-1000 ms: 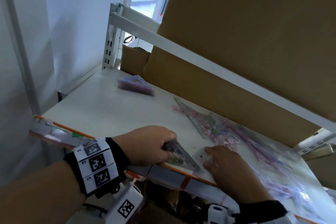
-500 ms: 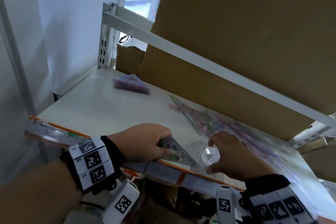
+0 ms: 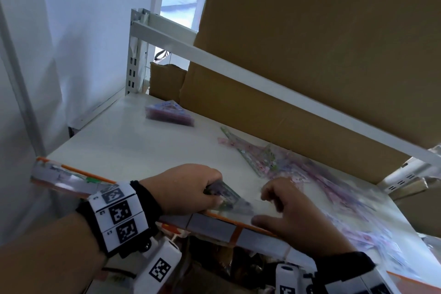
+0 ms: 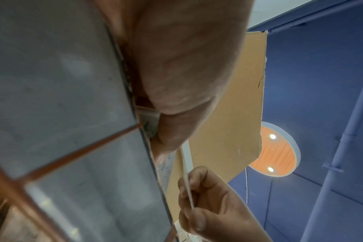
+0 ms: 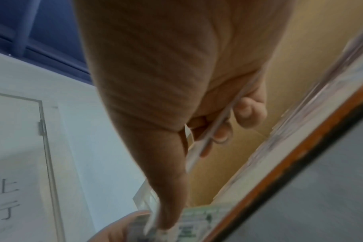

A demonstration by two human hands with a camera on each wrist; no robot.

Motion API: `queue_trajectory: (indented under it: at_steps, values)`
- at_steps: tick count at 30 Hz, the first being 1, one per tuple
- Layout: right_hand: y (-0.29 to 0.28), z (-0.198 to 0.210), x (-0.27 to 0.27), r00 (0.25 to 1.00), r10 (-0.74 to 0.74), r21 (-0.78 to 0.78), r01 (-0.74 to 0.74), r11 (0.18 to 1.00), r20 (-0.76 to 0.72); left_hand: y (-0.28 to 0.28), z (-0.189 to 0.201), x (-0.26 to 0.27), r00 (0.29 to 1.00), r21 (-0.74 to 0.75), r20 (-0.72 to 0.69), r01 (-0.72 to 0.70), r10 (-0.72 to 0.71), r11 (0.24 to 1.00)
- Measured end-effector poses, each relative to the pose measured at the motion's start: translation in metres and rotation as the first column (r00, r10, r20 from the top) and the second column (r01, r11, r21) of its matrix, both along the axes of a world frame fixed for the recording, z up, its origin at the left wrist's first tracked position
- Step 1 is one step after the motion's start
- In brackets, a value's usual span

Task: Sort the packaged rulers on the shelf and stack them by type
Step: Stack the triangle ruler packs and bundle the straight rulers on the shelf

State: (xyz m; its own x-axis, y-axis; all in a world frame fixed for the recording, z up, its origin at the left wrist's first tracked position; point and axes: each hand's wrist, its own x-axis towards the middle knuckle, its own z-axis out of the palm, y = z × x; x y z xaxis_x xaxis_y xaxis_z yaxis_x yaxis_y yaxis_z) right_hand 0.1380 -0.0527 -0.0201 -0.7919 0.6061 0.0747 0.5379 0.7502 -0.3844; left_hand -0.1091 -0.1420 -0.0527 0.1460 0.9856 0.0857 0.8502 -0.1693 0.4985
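Observation:
At the shelf's (image 3: 124, 150) front edge my left hand (image 3: 210, 192) grips a small stack of triangular packaged rulers (image 3: 229, 198) with green print. Just to its right, my right hand (image 3: 267, 203) pinches a thin clear packaged ruler (image 5: 218, 124) between thumb and fingers, its edge near the stack. From the left wrist, that ruler's edge (image 4: 187, 188) shows in the right hand's fingers (image 4: 197, 206). A sorted stack of pink-purple triangles (image 3: 169, 114) lies at the back left. A loose pile of packaged rulers (image 3: 310, 174) spreads over the shelf's right half.
Large cardboard boxes (image 3: 286, 114) stand along the back of the shelf. A white shelf beam (image 3: 238, 71) crosses overhead. A white wall (image 3: 71, 43) closes the left side. The shelf's front lip (image 3: 214, 224) is grey with orange trim.
My right hand has lifted the clear packaged ruler off the shelf and brought it left toward the stack under my left hand. The left hand has stayed put.

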Motion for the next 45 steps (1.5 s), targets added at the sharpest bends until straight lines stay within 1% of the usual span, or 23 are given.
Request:
queue_trajectory:
  at_steps: [2, 4, 5, 9, 11, 14, 17, 20, 23, 25, 28, 30, 32, 34, 36, 37, 38, 39, 40, 42, 43, 44, 45]
  values:
    - [-0.007, -0.001, -0.005, 0.995, 0.072, -0.01, -0.073, 0.997, -0.068, 0.0, 0.001, 0.002, 0.999, -0.007, -0.035, -0.002, 0.002, 1.0]
    - [-0.01, -0.006, -0.008, 0.983, 0.126, 0.047, -0.121, 0.992, -0.135, 0.0, 0.001, 0.002, 0.999, -0.021, -0.048, -0.007, 0.006, 1.0]
    - [-0.012, -0.008, -0.009, 0.979, 0.13, 0.073, -0.12, 0.99, -0.154, 0.0, 0.001, 0.002, 0.999, -0.024, -0.044, -0.005, 0.004, 1.0]
    - [-0.015, -0.016, -0.012, 0.98, 0.022, 0.082, -0.006, 0.997, -0.196, -0.002, 0.003, 0.001, 0.999, -0.021, -0.017, 0.026, -0.027, 0.999]
    - [-0.016, -0.02, -0.016, 0.975, 0.001, 0.113, 0.025, 0.993, -0.223, -0.003, 0.003, 0.001, 0.999, -0.011, -0.013, 0.041, -0.041, 0.999]
    - [-0.019, -0.024, -0.021, 0.984, 0.001, 0.161, 0.028, 0.987, -0.178, -0.004, 0.003, 0.001, 0.999, 0.01, 0.019, 0.043, -0.043, 0.999]
    - [-0.021, -0.026, -0.028, 0.984, 0.031, 0.226, 0.01, 0.974, -0.176, -0.003, 0.002, 0.001, 0.999, 0.011, 0.012, 0.051, -0.051, 0.999]
    - [-0.022, -0.029, -0.037, 0.98, 0.07, 0.257, -0.02, 0.966, -0.188, -0.001, 0.0, 0.002, 0.999, 0.007, -0.022, 0.047, -0.047, 0.999]
    - [-0.024, -0.038, -0.043, 0.962, 0.117, 0.293, -0.04, 0.955, -0.248, 0.002, -0.003, 0.001, 0.997, 0.028, -0.053, 0.053, -0.052, 0.998]
    - [-0.026, -0.045, -0.043, 0.937, 0.169, 0.315, -0.068, 0.947, -0.305, 0.004, -0.005, -0.001, 0.998, 0.031, -0.037, 0.053, -0.052, 0.998]
    - [-0.026, -0.049, -0.041, 0.904, 0.183, 0.292, -0.068, 0.954, -0.387, 0.003, -0.004, -0.001, 0.998, 0.026, -0.01, 0.057, -0.056, 0.998]
    - [-0.025, -0.046, -0.039, 0.9, 0.161, 0.265, -0.053, 0.963, -0.405, 0.002, -0.003, -0.001, 0.999, 0.029, -0.007, 0.051, -0.051, 0.998]
    - [-0.02, -0.042, -0.036, 0.9, 0.119, 0.265, -0.004, 0.964, -0.419, 0.001, -0.003, -0.001, 0.999, 0.031, -0.005, 0.04, -0.04, 0.999]
    - [-0.009, -0.035, -0.025, 0.903, 0.008, 0.258, 0.114, 0.959, -0.429, 0.0, -0.002, 0.0, 1.0, 0.021, -0.001, 0.017, -0.017, 1.0]
    - [0.01, -0.026, -0.007, 0.887, -0.163, 0.209, 0.274, 0.939, -0.432, 0.001, -0.001, 0.0, 1.0, 0.014, -0.014, -0.003, 0.003, 1.0]
    - [0.023, -0.022, 0.005, 0.879, -0.252, 0.183, 0.348, 0.919, -0.405, 0.001, -0.001, 0.001, 1.0, 0.014, -0.029, -0.005, 0.006, 1.0]
    - [0.035, -0.017, 0.018, 0.881, -0.337, 0.164, 0.406, 0.899, -0.331, 0.002, 0.0, 0.001, 0.999, 0.014, -0.036, -0.006, 0.007, 1.0]
    - [0.047, -0.012, 0.031, 0.889, -0.407, 0.145, 0.44, 0.886, -0.212, 0.002, 0.0, 0.002, 0.999, 0.011, -0.03, -0.009, 0.009, 1.0]
    - [0.057, -0.009, 0.044, 0.892, -0.449, 0.118, 0.453, 0.884, -0.06, 0.002, 0.001, 0.002, 1.0, 0.006, -0.019, -0.012, 0.012, 1.0]
    - [0.073, -0.007, 0.067, 0.855, -0.455, 0.07, 0.453, 0.889, 0.248, 0.002, 0.002, 0.001, 1.0, -0.006, -0.002, -0.019, 0.019, 1.0]
    - [0.078, -0.008, 0.075, 0.822, -0.446, 0.055, 0.457, 0.888, 0.354, 0.002, 0.002, 0.001, 1.0, -0.012, -0.001, -0.021, 0.021, 1.0]
    - [0.083, -0.008, 0.081, 0.796, -0.443, 0.04, 0.47, 0.882, 0.413, 0.002, 0.002, 0.001, 1.0, -0.015, -0.003, -0.019, 0.019, 1.0]
    - [0.086, -0.01, 0.085, 0.787, -0.444, 0.029, 0.478, 0.878, 0.429, 0.001, 0.002, 0.001, 1.0, -0.016, -0.004, -0.017, 0.017, 1.0]
